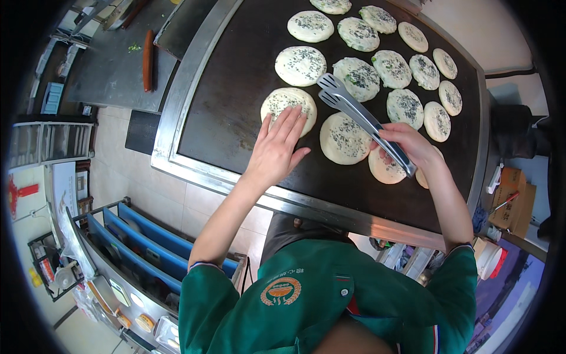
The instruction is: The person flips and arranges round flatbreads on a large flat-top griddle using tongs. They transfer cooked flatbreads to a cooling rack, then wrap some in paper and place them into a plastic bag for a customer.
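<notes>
My left hand (272,152) lies flat, fingers stretched out, over the lower part of a round sesame-topped flatbread (276,100) on the dark griddle (215,115). In my right hand (413,143) is a pair of metal tongs (362,118). Their slotted ends point up and left, above the gap between several flatbreads. Just left of the right hand sits another seeded flatbread (344,143), and below the tongs a paler one (386,169) is partly covered. Several more flatbreads, some with green bits showing, fill the griddle's far and right side.
A raised metal rim (203,182) runs round the griddle. To the left, a brown rolling pin (148,62) rests on a grey worktop (109,79). Blue dividers (141,236) stand in a rack at lower left. At right is an open cardboard box (522,206).
</notes>
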A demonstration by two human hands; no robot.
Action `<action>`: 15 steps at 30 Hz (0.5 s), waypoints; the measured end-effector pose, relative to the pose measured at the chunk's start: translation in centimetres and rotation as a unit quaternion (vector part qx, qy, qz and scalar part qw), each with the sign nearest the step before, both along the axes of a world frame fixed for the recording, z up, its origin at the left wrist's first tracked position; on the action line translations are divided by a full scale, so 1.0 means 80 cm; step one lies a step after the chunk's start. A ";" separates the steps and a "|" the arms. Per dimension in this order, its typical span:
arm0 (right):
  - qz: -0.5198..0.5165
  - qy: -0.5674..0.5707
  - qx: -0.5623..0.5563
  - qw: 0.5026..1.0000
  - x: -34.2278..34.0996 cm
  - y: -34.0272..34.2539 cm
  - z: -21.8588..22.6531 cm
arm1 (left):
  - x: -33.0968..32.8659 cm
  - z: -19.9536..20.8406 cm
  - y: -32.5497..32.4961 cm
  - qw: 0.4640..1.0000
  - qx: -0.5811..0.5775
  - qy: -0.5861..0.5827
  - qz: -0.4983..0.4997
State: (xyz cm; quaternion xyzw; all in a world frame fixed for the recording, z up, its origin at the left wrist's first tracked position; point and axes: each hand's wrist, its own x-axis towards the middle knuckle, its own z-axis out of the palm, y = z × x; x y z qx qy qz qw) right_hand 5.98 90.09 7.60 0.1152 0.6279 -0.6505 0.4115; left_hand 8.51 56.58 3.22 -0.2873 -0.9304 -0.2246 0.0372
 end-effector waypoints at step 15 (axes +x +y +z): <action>-0.168 0.205 0.009 0.964 0.028 -0.057 0.000 | -0.178 -0.066 0.013 0.989 -0.080 0.093 -0.085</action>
